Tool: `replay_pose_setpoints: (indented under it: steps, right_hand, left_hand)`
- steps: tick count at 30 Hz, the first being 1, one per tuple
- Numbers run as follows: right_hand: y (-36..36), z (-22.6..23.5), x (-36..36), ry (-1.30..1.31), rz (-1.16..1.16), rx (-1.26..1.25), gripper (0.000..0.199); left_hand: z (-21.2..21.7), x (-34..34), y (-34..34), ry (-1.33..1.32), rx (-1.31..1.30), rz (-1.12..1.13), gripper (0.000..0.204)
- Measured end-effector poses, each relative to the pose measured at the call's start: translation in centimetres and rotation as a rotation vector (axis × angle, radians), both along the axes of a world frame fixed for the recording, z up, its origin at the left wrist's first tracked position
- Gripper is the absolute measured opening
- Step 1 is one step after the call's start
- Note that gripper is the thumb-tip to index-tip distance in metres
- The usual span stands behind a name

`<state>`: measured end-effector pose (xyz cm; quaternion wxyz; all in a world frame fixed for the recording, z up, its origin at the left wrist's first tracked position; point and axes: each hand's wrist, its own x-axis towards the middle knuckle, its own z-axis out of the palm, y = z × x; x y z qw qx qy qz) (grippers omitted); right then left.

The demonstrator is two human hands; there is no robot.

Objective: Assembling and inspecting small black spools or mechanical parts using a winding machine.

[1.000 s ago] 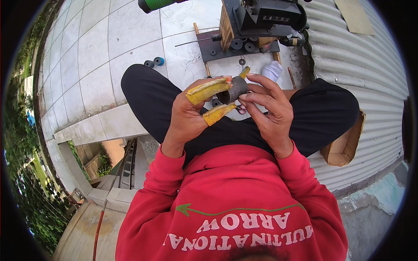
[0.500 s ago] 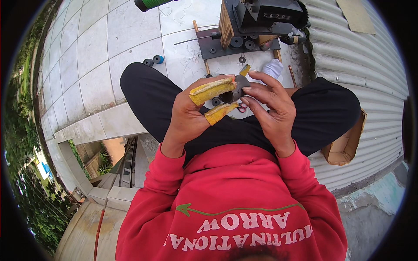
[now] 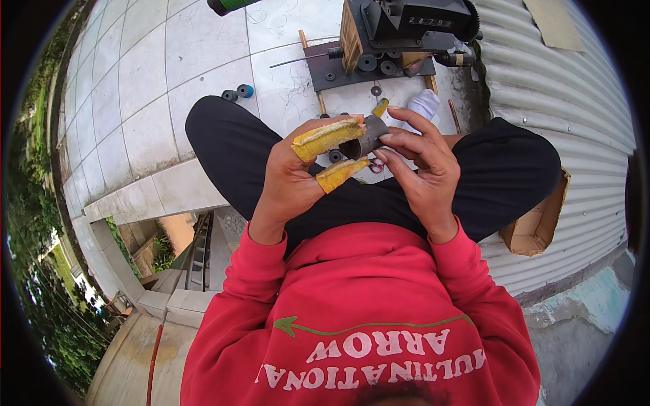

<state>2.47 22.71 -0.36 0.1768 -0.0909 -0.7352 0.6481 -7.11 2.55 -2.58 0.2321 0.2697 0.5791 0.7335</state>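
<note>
A short dark grey tube [image 3: 372, 134] is held between my two hands above my lap, its open end turned to the left. Yellow finger sleeves [image 3: 323, 141] cover the thumb and index finger of my left hand [image 3: 288, 172], and another yellow tip shows beyond the tube. Those covered fingers curl around the tube's left end. My right hand [image 3: 430, 166] pinches its right side with the fingertips. Below the tube, a pair of scissors [image 3: 376, 166] with red handles and a small dark spool [image 3: 336, 156] are partly hidden by my hands.
Ahead stands a black hand-cranked machine [image 3: 413, 27] with a counter, over a dark board [image 3: 325, 74] holding rollers. A white cloth [image 3: 424, 106] lies by my right knee. Two small spools [image 3: 237, 93] sit on the tiles. A cardboard box [image 3: 535, 227] rests on corrugated metal sheet [image 3: 589, 183] at right.
The tube has turned slightly between my fingers, so its open end shows a little more. Both hands stay in nearly the same place and keep their hold.
</note>
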Motion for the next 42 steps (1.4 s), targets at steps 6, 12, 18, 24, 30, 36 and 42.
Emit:
replay_pose_setpoints:
  steps: [6,12,18,24,30,36,42]
  right_hand:
    - [2.5,1.5,-0.4,0.051,0.193,0.512,0.026]
    - [3.4,2.2,-0.2,0.05,0.25,0.735,0.023]
    - [3.6,2.7,0.0,0.013,0.281,0.791,0.023]
    - [3.8,2.5,0.4,0.01,0.277,0.86,0.023]
    - [3.5,1.8,0.4,0.04,0.24,0.852,0.024]
    - [3.2,1.7,0.6,-0.007,0.204,0.718,0.025]
    - [3.6,1.8,0.4,-0.044,0.196,0.549,0.024]
  left_hand:
    - [0.6,-0.2,-0.4,0.153,-0.164,-0.044,0.059]
    - [1.3,0.1,-0.2,0.285,-0.283,-0.005,0.058]
    - [1.5,0.4,-0.1,0.303,-0.34,-0.009,0.056]
    - [1.3,0.7,0.2,0.3,-0.359,-0.005,0.057]
    - [1.0,0.8,0.2,0.337,-0.376,0.005,0.058]
    - [1.0,0.8,0.3,0.317,-0.363,0.012,0.058]
    - [1.1,0.5,0.2,0.333,-0.315,0.023,0.057]
